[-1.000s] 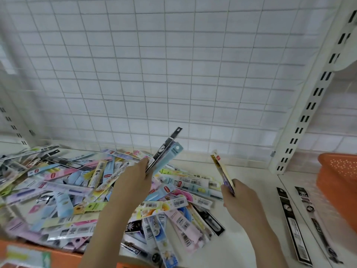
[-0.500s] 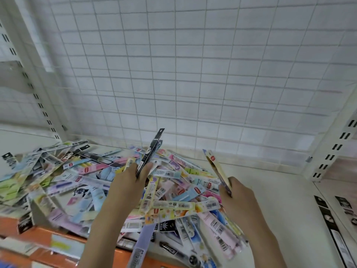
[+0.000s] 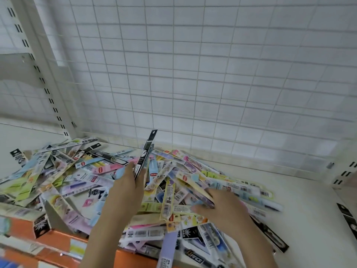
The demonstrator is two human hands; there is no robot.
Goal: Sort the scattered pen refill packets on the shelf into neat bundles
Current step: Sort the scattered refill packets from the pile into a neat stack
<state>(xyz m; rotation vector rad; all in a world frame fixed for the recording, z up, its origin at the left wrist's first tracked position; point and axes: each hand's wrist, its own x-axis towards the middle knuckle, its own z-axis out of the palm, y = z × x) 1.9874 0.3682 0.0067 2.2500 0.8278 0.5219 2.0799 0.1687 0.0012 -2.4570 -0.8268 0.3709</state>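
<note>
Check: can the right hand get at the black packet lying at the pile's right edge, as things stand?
Probably yes. The black packet lies flat on the shelf just beside the right hand, with nothing visibly lying over most of it. That hand already holds a packet, though, so another grip may be awkward.

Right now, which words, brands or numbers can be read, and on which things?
"FFICE", first letter unclear: black packet at the front edge.
"S": black-and-white packet near the back.
Red logos and barcodes on the pile: too blurred.
Black packet in the left hand: unreadable.
</note>
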